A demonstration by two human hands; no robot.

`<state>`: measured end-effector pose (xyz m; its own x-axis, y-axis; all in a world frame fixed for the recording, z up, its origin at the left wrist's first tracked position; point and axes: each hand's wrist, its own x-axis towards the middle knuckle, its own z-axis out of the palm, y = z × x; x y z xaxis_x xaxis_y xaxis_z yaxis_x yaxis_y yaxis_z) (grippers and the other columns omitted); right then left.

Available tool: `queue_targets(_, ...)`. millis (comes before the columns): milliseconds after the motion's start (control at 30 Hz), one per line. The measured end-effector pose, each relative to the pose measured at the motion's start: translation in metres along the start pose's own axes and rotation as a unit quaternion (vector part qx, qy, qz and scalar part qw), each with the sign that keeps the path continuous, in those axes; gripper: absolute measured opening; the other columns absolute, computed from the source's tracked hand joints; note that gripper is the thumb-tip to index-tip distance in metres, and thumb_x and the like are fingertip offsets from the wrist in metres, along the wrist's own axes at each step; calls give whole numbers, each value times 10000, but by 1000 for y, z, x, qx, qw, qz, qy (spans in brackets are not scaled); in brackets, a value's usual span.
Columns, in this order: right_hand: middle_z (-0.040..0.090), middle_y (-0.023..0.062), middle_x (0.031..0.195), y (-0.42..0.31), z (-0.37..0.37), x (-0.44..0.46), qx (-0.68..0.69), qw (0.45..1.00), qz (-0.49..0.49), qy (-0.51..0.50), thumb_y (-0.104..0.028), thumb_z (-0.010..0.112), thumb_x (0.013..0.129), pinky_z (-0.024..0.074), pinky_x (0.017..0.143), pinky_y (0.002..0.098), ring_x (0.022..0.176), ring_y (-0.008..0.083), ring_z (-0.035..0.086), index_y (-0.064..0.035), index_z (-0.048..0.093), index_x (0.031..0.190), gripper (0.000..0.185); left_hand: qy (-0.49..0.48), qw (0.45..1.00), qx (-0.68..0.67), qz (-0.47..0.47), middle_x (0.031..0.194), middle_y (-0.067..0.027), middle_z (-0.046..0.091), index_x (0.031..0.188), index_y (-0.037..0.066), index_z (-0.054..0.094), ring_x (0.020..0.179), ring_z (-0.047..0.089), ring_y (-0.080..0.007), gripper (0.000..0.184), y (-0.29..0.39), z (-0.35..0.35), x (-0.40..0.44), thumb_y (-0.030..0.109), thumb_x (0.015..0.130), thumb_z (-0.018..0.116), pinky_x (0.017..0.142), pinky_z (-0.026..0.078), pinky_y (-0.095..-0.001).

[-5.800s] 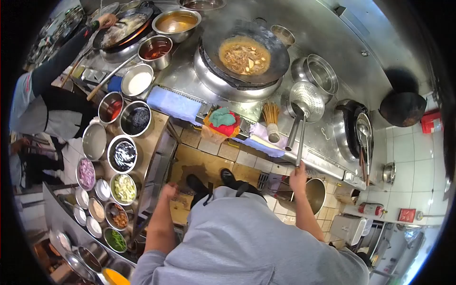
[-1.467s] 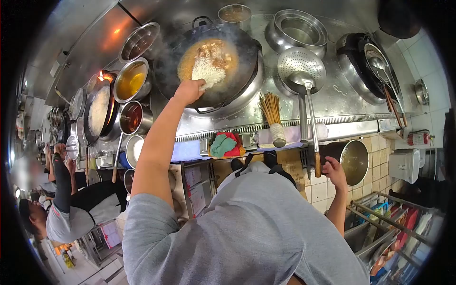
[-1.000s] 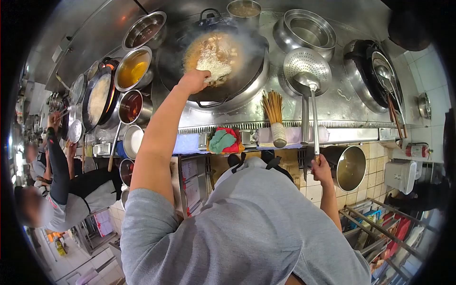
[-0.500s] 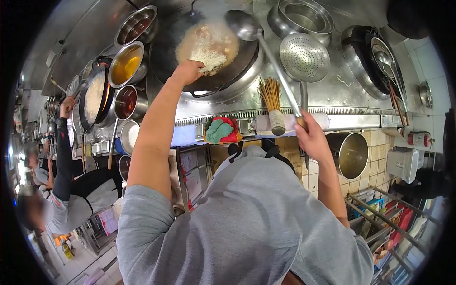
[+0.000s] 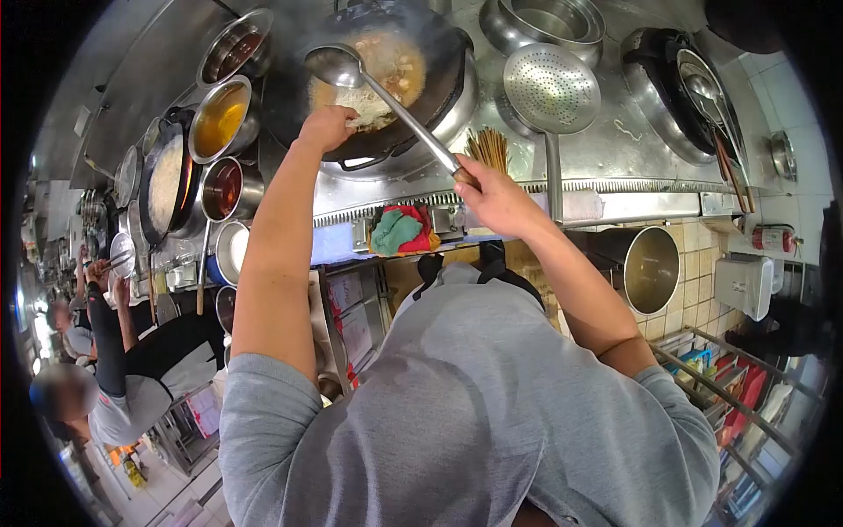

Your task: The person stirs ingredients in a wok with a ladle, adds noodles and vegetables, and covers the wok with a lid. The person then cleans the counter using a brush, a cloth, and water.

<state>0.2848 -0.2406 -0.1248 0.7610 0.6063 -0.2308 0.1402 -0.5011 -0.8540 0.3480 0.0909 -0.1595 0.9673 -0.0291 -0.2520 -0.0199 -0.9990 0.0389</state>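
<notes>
A large black wok [image 5: 443, 75] holds steaming brownish broth with pale pieces of food [image 5: 399, 66]. Over its near left side is my left hand [image 5: 327, 129], fingers closed at a clump of pale stringy food [image 5: 369, 112] that looks like noodles; the fingertips are partly hidden. My right hand [image 5: 496, 195] grips the wooden end of a long steel ladle [image 5: 335, 65]. The ladle's bowl hangs above the wok's contents, beyond my left hand. Just behind my right hand stands a bamboo wok brush [image 5: 488, 149].
A perforated skimmer [image 5: 551, 88] and stacked steel pots [image 5: 544, 22] lie to the right. On the left are bowls of yellow oil [image 5: 219, 121] and dark red liquid [image 5: 230, 189]. Folded cloths [image 5: 399, 230] sit at the front edge. Another person [image 5: 132, 395] works at a second wok [image 5: 167, 180].
My right hand has moved left and forward, swinging the ladle bowl leftward over the wok. My left hand has shifted slightly left, and the pale clump sits lower in the broth.
</notes>
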Motion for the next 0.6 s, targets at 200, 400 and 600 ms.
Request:
queue_targets(200, 595, 230, 1054, -2, -6, -1, 28, 999, 25, -4, -225, 503, 887, 427, 871, 376, 998, 353, 565, 20, 381, 1313, 506, -12, 1000, -16, -1, 1025, -142, 634, 1086, 141, 625, 966, 594, -311, 322, -6, 5, 7, 211, 772, 643, 850, 468, -407)
queue_targets(400, 603, 211, 1027, 0, -13, -7, 4, 1000, 8, -1, -223, 506, 887, 431, 849, 359, 961, 341, 575, 12, 376, 1320, 509, -7, 1000, -16, 0, 1028, -138, 634, 1088, 148, 624, 975, 592, -309, 322, -6, 2, 13, 205, 772, 644, 852, 469, -408)
queue_targets(600, 610, 190, 975, 2, -13, -8, -5, 1000, 4, -18, -220, 507, 884, 438, 815, 364, 924, 332, 580, 0, 379, 1323, 507, -1, 1000, -1, 1, 1025, -136, 643, 1103, 112, 616, 969, 603, -303, 363, -2, 2, 16, 211, 756, 657, 852, 475, -389)
